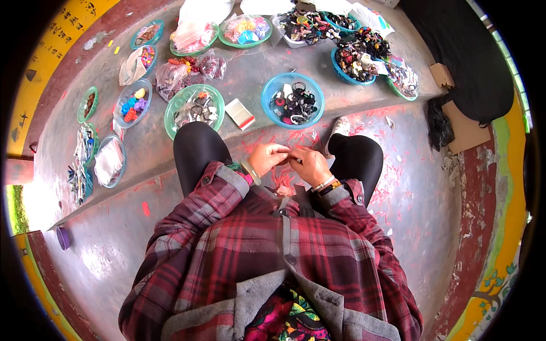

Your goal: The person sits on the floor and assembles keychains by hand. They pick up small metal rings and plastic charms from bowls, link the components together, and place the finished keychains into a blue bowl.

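My left hand [266,159] and my right hand [313,167] meet fingertip to fingertip above my lap. Both are closed in a pinch, and whatever lies between the fingers is too small to make out. Below them, a pinkish-red scrap [286,191] rests on my lap. Just beyond my hands stands a blue basket [265,108] of mostly black hair ties. Left of it are a small white box with a red edge [239,114] and a green basket [170,132] holding small metallic and pale pieces.
Several more baskets crowd the raised ledge, among them a blue one [149,108] with colourful pieces and a rear green one [267,36]. Bags of dark red beads [170,79] lie between them. Red scraps litter the floor [409,170]. A black bag [439,124] and cardboard [467,129] sit at right.
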The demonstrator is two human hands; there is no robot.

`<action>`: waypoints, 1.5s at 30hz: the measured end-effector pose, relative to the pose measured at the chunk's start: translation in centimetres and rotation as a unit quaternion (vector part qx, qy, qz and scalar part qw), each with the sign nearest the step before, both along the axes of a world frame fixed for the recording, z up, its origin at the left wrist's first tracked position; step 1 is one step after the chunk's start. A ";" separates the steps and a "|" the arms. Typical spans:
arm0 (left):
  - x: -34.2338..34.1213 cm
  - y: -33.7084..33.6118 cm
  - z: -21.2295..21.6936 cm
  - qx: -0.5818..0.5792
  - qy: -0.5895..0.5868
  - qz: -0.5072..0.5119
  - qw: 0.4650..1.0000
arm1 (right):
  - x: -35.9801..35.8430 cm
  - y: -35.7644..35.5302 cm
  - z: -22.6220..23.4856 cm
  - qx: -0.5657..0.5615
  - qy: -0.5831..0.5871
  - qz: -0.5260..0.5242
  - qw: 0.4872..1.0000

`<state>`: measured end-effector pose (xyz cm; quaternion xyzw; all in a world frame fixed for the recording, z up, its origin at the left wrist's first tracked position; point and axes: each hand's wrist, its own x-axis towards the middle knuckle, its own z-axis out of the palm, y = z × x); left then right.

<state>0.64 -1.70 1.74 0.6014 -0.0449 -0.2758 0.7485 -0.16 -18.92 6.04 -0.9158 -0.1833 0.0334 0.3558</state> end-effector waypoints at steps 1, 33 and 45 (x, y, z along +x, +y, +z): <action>0.1 0.2 -0.5 -0.006 0.003 -0.006 1.000 | 0.0 0.0 -0.4 0.000 -0.028 0.012 1.000; 2.4 1.9 -3.5 0.112 -0.012 0.178 0.978 | 16.0 -3.9 -3.6 -0.230 0.070 -0.142 0.960; 2.3 1.4 -3.9 0.069 -0.009 0.201 0.977 | 16.8 -2.3 -10.7 -0.382 0.027 -0.193 0.903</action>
